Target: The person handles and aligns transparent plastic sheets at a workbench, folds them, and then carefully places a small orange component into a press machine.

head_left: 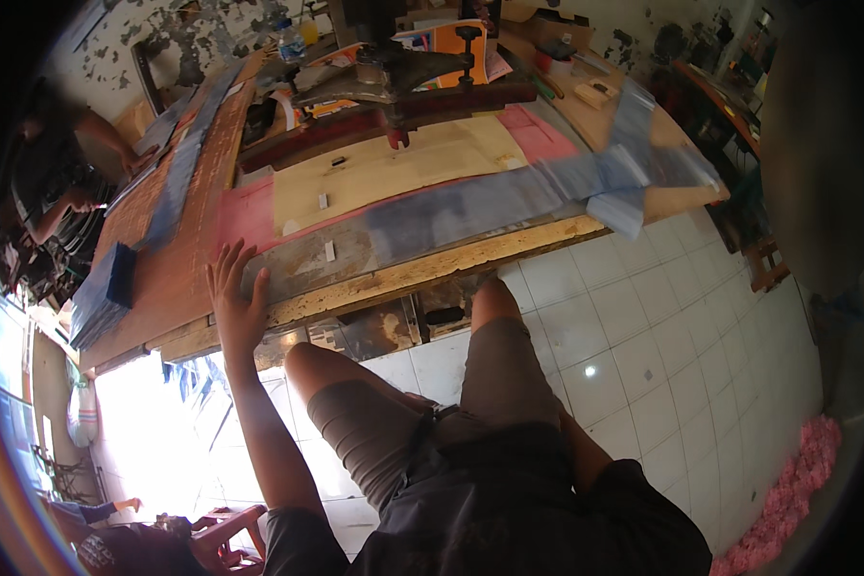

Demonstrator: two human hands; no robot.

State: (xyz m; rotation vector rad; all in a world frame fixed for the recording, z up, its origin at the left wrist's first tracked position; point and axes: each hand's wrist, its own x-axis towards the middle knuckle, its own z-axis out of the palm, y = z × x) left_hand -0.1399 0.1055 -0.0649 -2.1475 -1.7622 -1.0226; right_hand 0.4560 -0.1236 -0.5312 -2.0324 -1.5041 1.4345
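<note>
Left hand (240, 307) raised at the near edge of the wooden table (538, 235), forearm upright, fingers spread and pointing up, thumb apart; nothing visible in its grasp, contact with table unclear. Right hand hidden, state can't be told. Translucent blue flexible plastic strip (470, 213), smooth, motion-blurred, lies right of left hand, along the front of a flat pink-and-yellow rectangular panel (403, 158). Small pale oblong block (330, 251) sits nearer on a scuffed grey plate (298, 267). Table edge rough, splintery.
</note>
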